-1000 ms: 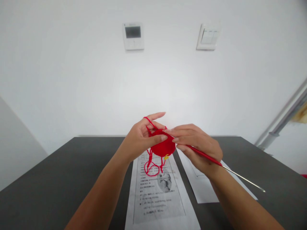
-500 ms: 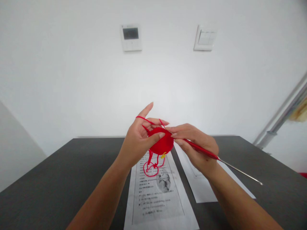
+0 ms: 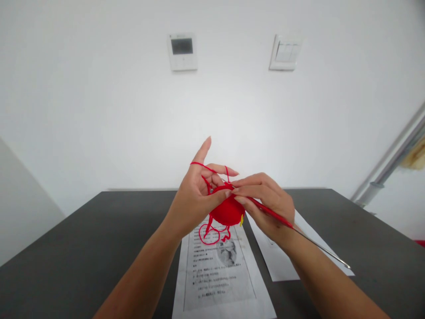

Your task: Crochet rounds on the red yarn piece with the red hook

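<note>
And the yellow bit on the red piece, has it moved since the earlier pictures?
Yes: the yellow bit has shifted right, judged against the oval picture printed on the sheet.

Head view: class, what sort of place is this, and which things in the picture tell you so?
Probably a plain indoor room, perhaps a home or an office. The clues are a dark table, a wall switch panel and a wall unit with a small screen.

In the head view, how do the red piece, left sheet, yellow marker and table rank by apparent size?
Largest to smallest:
1. table, running out of frame
2. left sheet
3. red piece, partly covered
4. yellow marker
</note>
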`<state>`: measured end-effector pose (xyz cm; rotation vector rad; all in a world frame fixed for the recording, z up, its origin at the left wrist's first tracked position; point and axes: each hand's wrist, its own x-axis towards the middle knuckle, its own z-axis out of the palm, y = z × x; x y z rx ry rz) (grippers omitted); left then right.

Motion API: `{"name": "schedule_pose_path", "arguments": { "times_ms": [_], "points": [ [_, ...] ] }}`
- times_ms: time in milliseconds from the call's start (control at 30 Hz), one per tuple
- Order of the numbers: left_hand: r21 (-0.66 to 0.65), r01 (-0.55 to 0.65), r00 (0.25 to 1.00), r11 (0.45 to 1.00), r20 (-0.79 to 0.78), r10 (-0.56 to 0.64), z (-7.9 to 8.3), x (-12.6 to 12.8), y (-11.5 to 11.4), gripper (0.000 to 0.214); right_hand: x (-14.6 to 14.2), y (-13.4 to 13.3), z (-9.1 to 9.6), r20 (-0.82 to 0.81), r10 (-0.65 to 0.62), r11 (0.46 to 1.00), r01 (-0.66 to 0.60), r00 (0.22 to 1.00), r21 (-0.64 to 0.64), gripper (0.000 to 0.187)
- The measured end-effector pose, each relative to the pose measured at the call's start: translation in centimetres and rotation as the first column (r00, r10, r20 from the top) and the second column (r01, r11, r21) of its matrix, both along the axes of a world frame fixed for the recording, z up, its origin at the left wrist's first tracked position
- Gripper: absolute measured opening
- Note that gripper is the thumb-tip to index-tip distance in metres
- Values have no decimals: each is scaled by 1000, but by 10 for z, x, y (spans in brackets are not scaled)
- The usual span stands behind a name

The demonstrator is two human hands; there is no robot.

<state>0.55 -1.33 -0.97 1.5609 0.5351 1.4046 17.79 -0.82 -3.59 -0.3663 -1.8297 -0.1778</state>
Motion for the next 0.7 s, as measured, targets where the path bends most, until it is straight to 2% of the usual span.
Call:
{"name": "schedule_pose_path", "arguments": {
  "times_ms": [133, 300, 500, 700],
  "points": [
    [-18, 12, 1000, 1000, -3, -12, 0, 0, 0, 103, 2, 0, 4, 66, 44, 997, -48, 997, 60, 16],
    [-12, 13, 1000, 1000, 17, -13, 0, -3, 2, 103, 6, 0, 4, 111, 67, 995, -75, 992, 71, 22],
    [26, -10, 999, 1000, -47, 11, -1, -7, 6, 108, 6, -1, 2, 119, 102, 994, -107, 988, 38, 22],
    [100, -95, 993, 991, -57, 101, 0, -5, 4, 101, 2, 1, -1, 102, 15, 999, -20, 995, 47, 21]
  ]
}}
